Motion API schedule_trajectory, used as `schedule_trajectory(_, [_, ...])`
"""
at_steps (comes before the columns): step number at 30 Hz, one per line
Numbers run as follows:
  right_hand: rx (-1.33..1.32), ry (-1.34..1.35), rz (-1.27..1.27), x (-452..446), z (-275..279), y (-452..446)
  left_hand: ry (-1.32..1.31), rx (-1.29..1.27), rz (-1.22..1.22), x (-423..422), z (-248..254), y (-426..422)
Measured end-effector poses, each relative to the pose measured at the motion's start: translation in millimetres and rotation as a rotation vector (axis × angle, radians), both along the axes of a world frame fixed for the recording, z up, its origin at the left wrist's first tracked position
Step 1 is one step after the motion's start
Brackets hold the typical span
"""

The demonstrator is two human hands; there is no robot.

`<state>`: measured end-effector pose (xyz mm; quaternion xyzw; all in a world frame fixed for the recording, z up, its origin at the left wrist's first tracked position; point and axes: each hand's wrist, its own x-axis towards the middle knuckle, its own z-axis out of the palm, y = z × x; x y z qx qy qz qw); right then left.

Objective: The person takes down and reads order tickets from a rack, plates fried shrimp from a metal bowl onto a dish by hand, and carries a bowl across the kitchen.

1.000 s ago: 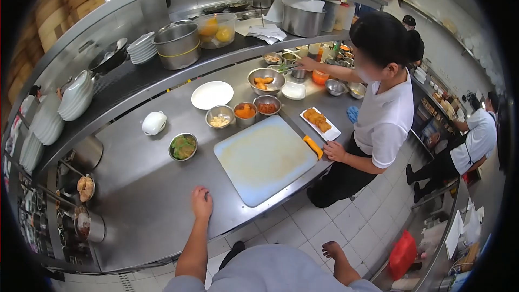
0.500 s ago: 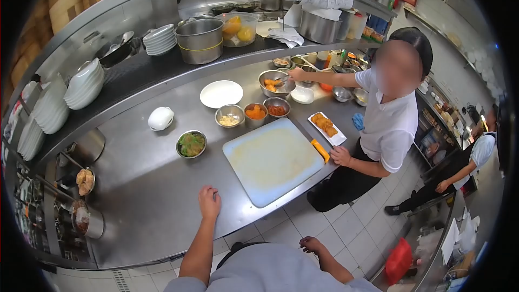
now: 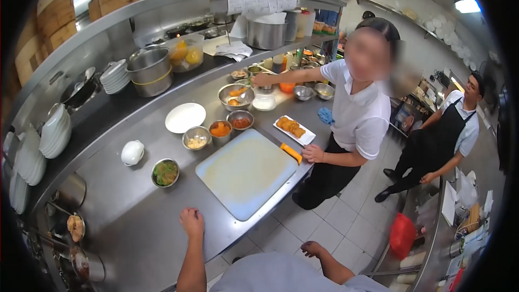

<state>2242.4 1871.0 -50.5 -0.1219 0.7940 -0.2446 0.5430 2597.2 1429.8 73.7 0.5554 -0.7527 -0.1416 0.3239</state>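
My left hand (image 3: 191, 220) rests on the steel counter, its fingers curled in and nothing seen in them. To its right lies a white cutting board (image 3: 246, 176) with a worn, stained surface. Beyond the hand stands a metal bowl of green leaves (image 3: 165, 173). My right hand (image 3: 311, 249) hangs at my side above the tiled floor, away from the counter; its fingers are loosely bent and apart, holding nothing visible. A yellow handle (image 3: 292, 153) lies at the board's right edge, by a co-worker's hand (image 3: 313, 153).
A co-worker in white (image 3: 359, 103) reaches to a metal bowl with orange-brown pieces (image 3: 236, 97). Fried pieces lie on a white dish (image 3: 308, 138). Small bowls, a white plate (image 3: 185, 118) and a white lidded pot (image 3: 132, 153) stand behind. Another person in a black apron (image 3: 443, 135) is at right.
My view has swung to the right and up, so the counter things sit further left. The person in the apron has turned and now shows more fully. My hands keep much the same pose.
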Motion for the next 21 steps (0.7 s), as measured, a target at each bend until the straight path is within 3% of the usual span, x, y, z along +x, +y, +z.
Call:
schedule_trajectory(2, [0.029,-0.019,0.011,7.4,4.0,3.0,-0.106,-0.072,-0.003,4.9,-3.0,-0.7])
schedule_trajectory(7, [0.098,-0.049,0.026,-1.0,-26.2,25.7,-0.095,-0.096,-0.014,7.0,-25.5,-4.7])
schedule_trajectory(21, [0.032,-0.077,-0.029,11.6,-2.2,4.8,-0.005,-0.098,-0.025,9.9,-20.0,-9.4])
